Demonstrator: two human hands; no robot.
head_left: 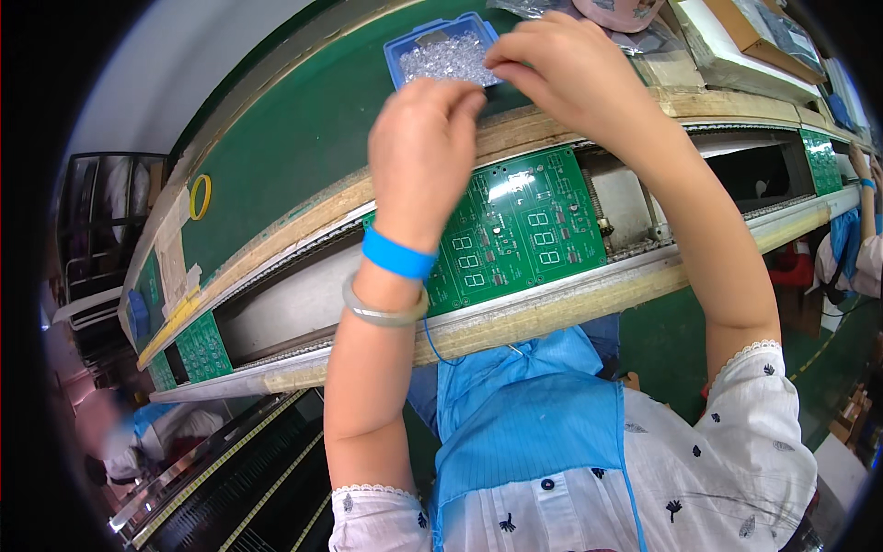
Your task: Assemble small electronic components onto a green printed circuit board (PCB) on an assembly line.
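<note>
Both my hands are raised at the near rim of a blue plastic bin filled with small clear parts. My left hand is closed in a pinch at the bin's near left side, its fingertips turned to the right. At the right edge of the bin, my right hand has thumb and fingers pressed together. Whatever either pinch holds is too small or hidden to make out. Below the hands lies a green circuit board with white digit outlines and small mounted components; my left forearm covers part of its left side.
The board rests between the rails of a conveyor. More green boards stand on it at far left and far right. A yellow tape ring lies on the green bench. Boxes are stacked back right. Co-workers sit at both sides.
</note>
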